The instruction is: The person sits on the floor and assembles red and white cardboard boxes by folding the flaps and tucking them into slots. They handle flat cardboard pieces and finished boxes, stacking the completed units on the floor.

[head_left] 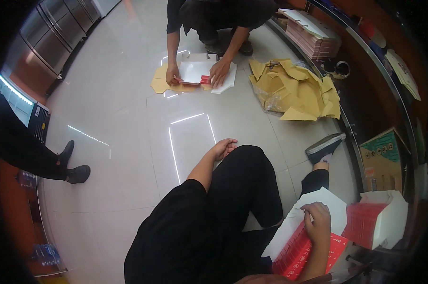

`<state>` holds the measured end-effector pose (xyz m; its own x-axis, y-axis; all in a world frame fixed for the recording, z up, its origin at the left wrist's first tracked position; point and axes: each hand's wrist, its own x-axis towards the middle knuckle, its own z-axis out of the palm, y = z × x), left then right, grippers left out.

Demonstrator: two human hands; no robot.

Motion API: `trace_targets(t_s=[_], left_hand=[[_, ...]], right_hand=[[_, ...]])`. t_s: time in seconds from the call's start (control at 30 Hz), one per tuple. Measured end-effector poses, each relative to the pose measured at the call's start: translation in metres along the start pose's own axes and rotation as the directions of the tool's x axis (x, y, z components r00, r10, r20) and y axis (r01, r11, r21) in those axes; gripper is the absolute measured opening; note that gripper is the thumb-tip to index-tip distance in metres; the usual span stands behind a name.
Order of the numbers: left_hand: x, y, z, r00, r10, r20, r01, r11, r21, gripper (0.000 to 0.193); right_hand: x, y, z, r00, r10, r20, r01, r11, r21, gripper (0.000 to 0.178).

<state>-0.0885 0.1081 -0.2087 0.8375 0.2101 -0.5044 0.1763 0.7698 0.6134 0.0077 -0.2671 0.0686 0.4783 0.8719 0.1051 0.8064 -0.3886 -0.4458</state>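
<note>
A flat red-and-white cardboard box blank [334, 208] lies tilted across my lap at the lower right. My right hand [316, 218] is on it, its fingers bent and pinching the card near the white panel. Just past my bent left knee, my left hand [225, 149] hangs with loosely curled fingers and nothing in them. To the right of the blank is a stack of folded red-and-white boxes [382, 220], close to my right leg. My right shoe [324, 147] rests on the floor beyond it.
Across the floor, a crouching co-worker folds a white-and-brown box [195, 73] with both hands. Crumpled brown paper [294, 90] lies at the right, before a shelf holding stacked flat cartons [313, 40]. A carton [382, 158] stands at the right; another person's shoes [76, 173] are at left.
</note>
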Motion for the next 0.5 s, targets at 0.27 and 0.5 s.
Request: trace_targets(t_s=[0.27,0.5], left_hand=[[0.0,-0.001,0.002,1.0,0.026,-0.004,-0.026,0.999,-0.021,0.027],[-0.003,0.001,0.007,0.999,0.045,-0.021,-0.046,0.998,-0.041,0.025]], right_hand=[[-0.002,0.001,-0.002,1.0,0.009,0.013,-0.009,1.0,-0.005,0.011],[-0.002,0.002,-0.001,1.0,0.014,0.004,-0.014,1.0,-0.003,0.011]])
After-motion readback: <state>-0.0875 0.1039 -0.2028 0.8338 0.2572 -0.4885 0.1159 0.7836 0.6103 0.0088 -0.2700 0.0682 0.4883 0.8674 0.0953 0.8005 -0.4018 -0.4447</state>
